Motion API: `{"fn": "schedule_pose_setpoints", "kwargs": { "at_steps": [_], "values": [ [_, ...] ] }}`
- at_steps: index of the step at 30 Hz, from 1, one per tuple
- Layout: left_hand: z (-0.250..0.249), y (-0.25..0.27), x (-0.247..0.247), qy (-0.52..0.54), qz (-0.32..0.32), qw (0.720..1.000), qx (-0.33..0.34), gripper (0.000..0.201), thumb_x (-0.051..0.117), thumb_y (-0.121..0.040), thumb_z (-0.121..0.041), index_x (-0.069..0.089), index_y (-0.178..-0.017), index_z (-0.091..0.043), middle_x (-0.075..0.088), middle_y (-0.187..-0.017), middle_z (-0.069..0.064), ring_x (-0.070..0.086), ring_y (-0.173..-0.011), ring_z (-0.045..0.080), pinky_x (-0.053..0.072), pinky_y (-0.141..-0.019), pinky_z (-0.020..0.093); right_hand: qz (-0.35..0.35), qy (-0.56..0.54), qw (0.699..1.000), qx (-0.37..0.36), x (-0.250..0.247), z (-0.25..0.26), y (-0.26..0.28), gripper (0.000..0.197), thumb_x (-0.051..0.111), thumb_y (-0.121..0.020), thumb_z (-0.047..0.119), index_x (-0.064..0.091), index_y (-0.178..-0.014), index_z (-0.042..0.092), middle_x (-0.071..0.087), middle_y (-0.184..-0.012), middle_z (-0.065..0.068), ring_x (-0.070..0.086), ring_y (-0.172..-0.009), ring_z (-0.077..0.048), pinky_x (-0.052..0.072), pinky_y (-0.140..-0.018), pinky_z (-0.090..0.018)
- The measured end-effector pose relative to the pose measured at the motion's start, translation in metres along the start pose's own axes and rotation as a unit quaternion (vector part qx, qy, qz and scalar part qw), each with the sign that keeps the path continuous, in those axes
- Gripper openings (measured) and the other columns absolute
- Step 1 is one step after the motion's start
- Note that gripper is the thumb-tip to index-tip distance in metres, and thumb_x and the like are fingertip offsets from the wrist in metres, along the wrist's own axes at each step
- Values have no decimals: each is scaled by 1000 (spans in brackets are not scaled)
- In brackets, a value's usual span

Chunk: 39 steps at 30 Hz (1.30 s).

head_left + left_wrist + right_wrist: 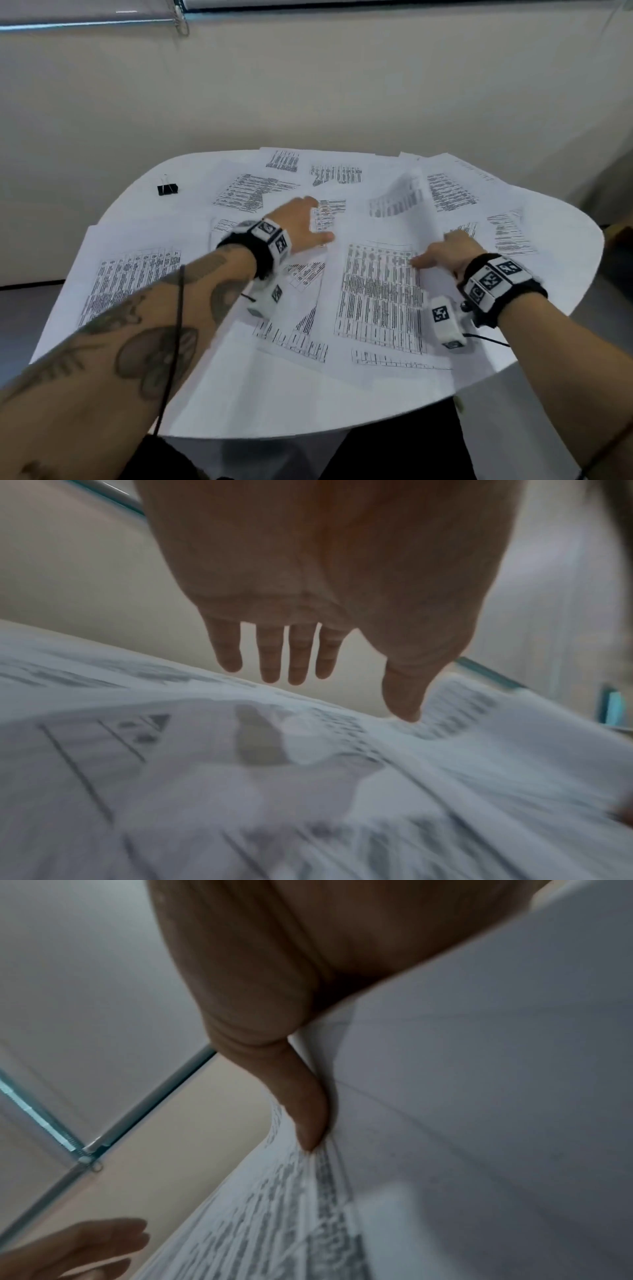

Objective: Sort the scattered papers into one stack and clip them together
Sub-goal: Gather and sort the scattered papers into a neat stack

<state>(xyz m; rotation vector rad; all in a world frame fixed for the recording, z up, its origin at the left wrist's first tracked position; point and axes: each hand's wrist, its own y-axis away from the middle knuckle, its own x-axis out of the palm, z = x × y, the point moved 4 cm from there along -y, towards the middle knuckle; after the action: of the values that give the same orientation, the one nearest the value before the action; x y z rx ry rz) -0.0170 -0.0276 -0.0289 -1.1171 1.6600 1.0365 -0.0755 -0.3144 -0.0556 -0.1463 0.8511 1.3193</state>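
The papers [376,291] are thin, limp and slippery, best lifted at an edge as the right hand [448,251] pinches one sheet [479,1096], while the left hand [301,222] is spread flat.

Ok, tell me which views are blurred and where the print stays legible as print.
Head view: mostly sharp; binder clip crisp, papers show table print. Left wrist view: left hand fairly clear, sheets beneath smeared. Right wrist view: soft, right hand dim and close, text streaked.
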Motion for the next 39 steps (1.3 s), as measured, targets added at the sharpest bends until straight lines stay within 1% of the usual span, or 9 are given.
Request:
{"fn": "schedule_pose_setpoints", "kwargs": {
  "at_steps": [4, 8, 11, 15, 21, 24, 30, 36, 39],
  "values": [
    [33, -44, -10, -79, 11, 995, -63, 105, 69, -84, -67, 22, -160, -12, 30, -165, 10, 36, -148, 31, 34, -116, 44, 10, -40, 999, 3, -1, -19, -7, 44, 93, -74, 22, 67, -96, -7, 70, -118, -27, 70, -102, -41, 55, -96, -47],
    [52, -72, -3, -74, 49, 993, -75, 140, 77, -66, -78, 2, -164, -13, 5, -172, 9, 12, -158, 29, 16, -127, 48, 35, -89, 995, 2, 3, -33, -15, 54, 96, -68, 28, 68, -103, -2, 77, -94, -20, 75, -86, -41, 60, -87, -51],
    [64, -86, -4, -96, 57, 990, -92, 165, 77, -36, -92, 0, -164, -22, 7, -172, 8, 13, -157, 33, 18, -126, 55, 50, -134, 990, -8, 4, -36, -14, 31, 88, -77, 7, 71, -100, -4, 77, -90, -24, 75, -84, -45, 61, -84, -53],
    [70, -93, -13, -138, 71, 984, -92, 166, 81, -28, -89, 7, -163, -27, 15, -170, 10, 21, -154, 38, 25, -122, 60, 61, -157, 986, -18, 6, -38, -19, 28, 86, -78, 3, 71, -100, -5, 77, -85, -22, 73, -73, -37, 61, -78, -47],
    [60, -88, -33, -75, 26, 989, -124, 102, 89, -46, -71, 61, -122, -8, 71, -115, 7, 68, -98, 30, 57, -92, 43, 58, -176, 982, -21, 7, -40, -22, 27, 87, -76, 2, 71, -97, -5, 76, -85, -22, 72, -72, -36, 60, -74, -46],
    [63, -74, -41, -57, 13, 988, -142, 77, 87, -74, -50, 58, -129, -3, 67, -127, 14, 65, -111, 35, 54, -96, 43, 49, -183, 982, -22, 8, -41, -22, 30, 88, -75, 2, 71, -99, -5, 76, -90, -24, 72, -75, -36, 59, -75, -45],
    [78, -25, -55, 77, -14, 982, -174, 94, 73, -90, -49, 27, -159, -5, 27, -167, 9, 33, -151, 29, 31, -119, 35, 30, -207, 978, -22, 6, -43, -13, 33, 88, -75, 4, 70, -101, -5, 73, -94, -25, 69, -75, -34, 57, -80, -48],
    [79, 29, -5, 341, -63, 915, -204, 69, 96, -64, -34, 62, -116, -3, 68, -121, 4, 68, -104, 25, 56, -90, 33, 50, -269, 962, 20, 0, -37, -2, 68, 96, -65, 35, 66, -114, -1, 68, -82, -18, 67, -68, -40, 54, -65, -47],
    [76, 47, 23, 408, -87, 890, -181, 42, 95, -69, -18, 69, -100, -6, 75, -107, 4, 71, -99, 24, 56, -94, 36, 98, -360, 927, 39, 14, -15, 13, 38, 86, -80, 20, 71, -107, -2, 74, -91, -16, 72, -80, -33, 60, -74, -40]
  ]
}}
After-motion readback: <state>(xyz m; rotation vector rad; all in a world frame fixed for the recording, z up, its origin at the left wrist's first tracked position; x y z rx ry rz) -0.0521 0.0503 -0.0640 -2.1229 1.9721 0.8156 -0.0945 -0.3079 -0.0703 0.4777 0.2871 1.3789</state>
